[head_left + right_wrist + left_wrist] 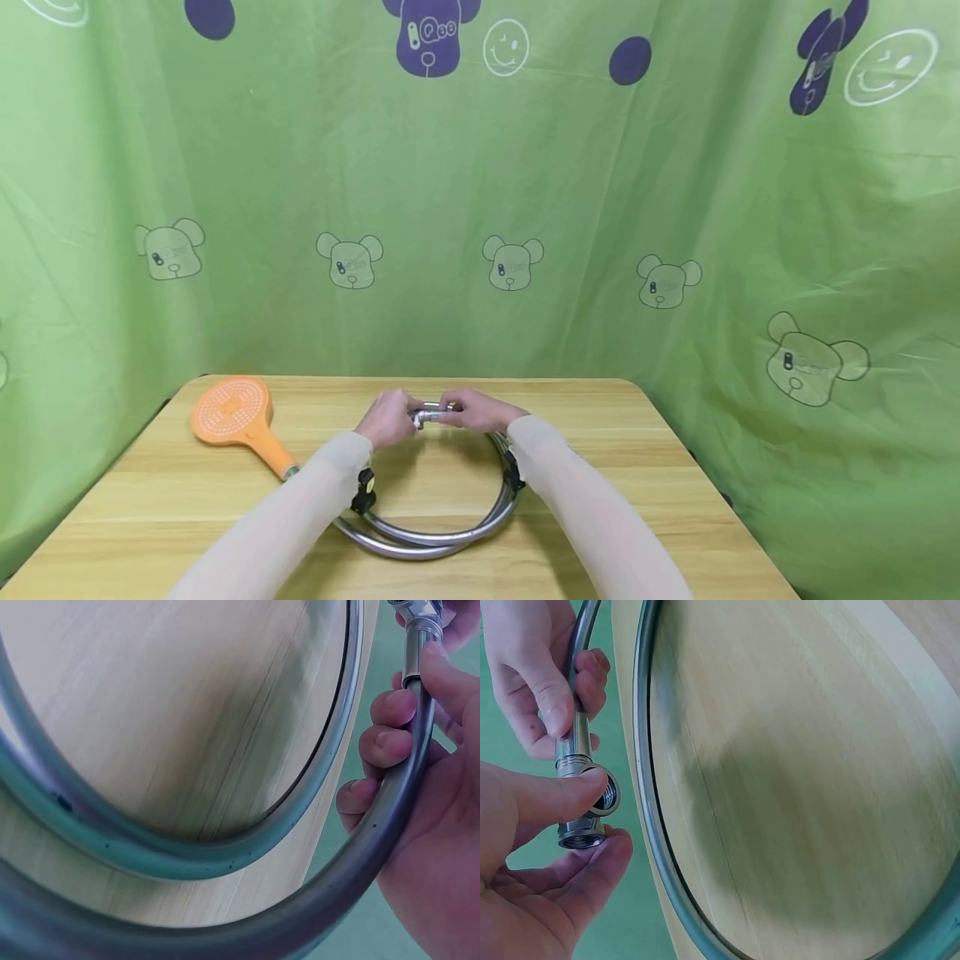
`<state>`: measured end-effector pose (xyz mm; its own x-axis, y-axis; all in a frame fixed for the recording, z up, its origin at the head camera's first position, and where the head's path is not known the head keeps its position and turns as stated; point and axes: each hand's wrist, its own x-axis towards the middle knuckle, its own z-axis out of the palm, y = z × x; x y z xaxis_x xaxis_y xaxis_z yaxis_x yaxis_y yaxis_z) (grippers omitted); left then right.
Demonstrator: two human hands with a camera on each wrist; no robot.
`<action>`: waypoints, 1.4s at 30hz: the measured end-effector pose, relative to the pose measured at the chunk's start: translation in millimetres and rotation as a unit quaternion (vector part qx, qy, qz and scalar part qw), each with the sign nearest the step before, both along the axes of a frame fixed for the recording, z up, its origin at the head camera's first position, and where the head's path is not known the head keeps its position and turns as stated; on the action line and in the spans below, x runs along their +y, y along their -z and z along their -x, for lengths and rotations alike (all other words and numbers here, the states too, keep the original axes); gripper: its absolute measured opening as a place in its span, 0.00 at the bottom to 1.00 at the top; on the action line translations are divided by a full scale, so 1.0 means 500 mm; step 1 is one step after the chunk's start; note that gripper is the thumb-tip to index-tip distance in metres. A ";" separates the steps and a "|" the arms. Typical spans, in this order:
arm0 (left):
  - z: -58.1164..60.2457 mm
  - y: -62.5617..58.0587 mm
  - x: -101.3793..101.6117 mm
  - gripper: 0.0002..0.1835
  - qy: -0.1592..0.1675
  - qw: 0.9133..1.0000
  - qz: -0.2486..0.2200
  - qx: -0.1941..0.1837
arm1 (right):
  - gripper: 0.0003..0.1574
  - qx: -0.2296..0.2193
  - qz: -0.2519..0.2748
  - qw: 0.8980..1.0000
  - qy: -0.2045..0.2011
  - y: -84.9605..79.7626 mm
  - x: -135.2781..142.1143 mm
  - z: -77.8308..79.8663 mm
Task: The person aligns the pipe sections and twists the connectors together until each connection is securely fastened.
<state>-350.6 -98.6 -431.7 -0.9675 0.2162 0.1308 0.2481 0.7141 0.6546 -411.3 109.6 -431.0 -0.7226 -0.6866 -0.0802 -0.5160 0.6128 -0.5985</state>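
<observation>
A chrome tee-shaped fitting (583, 823) with open threaded ends sits between the thumb and fingers of my left hand (390, 417). My right hand (478, 411) grips the metal shower hose (375, 844) just behind its end, fingers wrapped round it and thumb along the silver end sleeve (574, 739). That sleeve is in line with the fitting and meets it at a threaded collar. The hose loops down over the table below both hands. At the left lies an orange shower head (231, 410), its handle end by the hose and partly behind my left sleeve.
The wooden table (187, 517) carries the shower head and the hose coil. A green curtain (450, 333) with bear prints hangs behind the table and along its sides. Each wrist wears a black camera mount (363, 492).
</observation>
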 end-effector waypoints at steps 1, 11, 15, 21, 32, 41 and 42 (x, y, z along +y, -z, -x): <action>0.000 0.001 0.000 0.24 0.000 1.000 -0.001 0.001 | 0.19 -0.001 -0.004 1.000 0.000 0.000 0.000 0.001; 0.002 0.006 0.006 0.26 -0.003 1.000 -0.004 -0.005 | 0.21 -0.031 0.017 0.999 0.027 0.001 0.002 -0.010; 0.002 0.004 0.004 0.26 -0.005 1.000 -0.004 -0.003 | 0.12 -0.025 0.032 0.999 0.015 -0.001 0.003 -0.012; 0.002 0.002 0.004 0.27 -0.009 1.000 -0.013 -0.017 | 0.15 -0.012 0.015 1.000 0.003 -0.005 0.003 -0.005; 0.003 -0.002 0.005 0.25 -0.005 1.000 -0.008 -0.020 | 0.17 -0.038 0.028 0.999 0.008 -0.009 0.003 -0.009; 0.005 -0.005 0.002 0.25 0.004 1.000 -0.017 -0.014 | 0.07 -0.019 0.036 0.999 -0.001 -0.014 0.007 -0.011; 0.005 -0.004 0.001 0.25 0.005 1.000 -0.020 -0.013 | 0.08 -0.018 0.035 0.999 -0.001 -0.014 0.008 -0.011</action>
